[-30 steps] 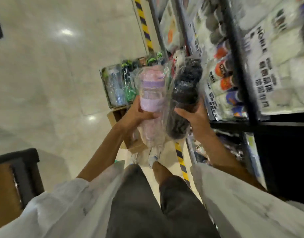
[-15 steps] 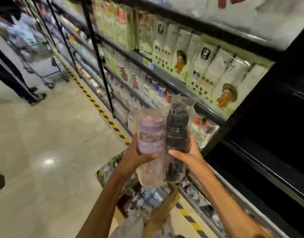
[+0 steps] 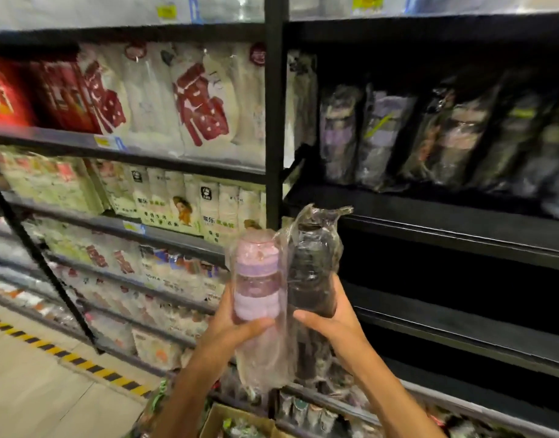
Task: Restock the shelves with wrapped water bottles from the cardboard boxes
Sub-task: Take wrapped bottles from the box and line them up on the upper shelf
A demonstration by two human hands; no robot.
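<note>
Taking the black upright post of the shelving [image 3: 274,121] as the mark, the pale tiled floor with its yellow-and-black striped edge tape [image 3: 66,355] lies far to its lower left. Left of the post, the shelves carry white plastic packs printed with large red characters [image 3: 202,105] on the upper level and cream-coloured packets with small printed figures [image 3: 177,207] on the level beneath. Below the post and slightly left of it, the left hand [image 3: 237,327] grips the pink and lilac water bottle in clear plastic wrap [image 3: 257,289], thumb curled across its front and fingers hidden behind it. The bottle stands upright and is held in the air in front of the shelves. Touching it on the side away from the packs is the black water bottle in clear plastic wrap [image 3: 313,273], also upright, its crumpled wrap top level with a shelf edge just right of the post. The right hand [image 3: 331,324] holds this bottle, thumb bent over its front, fingers wrapped round its far side. Below both hands, at the foot of the post, a corner of the brown cardboard box [image 3: 233,418] shows. Right of the post, the upper dark shelf holds a row of wrapped bottles [image 3: 429,137], blurred, and the bare black metal shelves [image 3: 461,235] run under that row.
</note>
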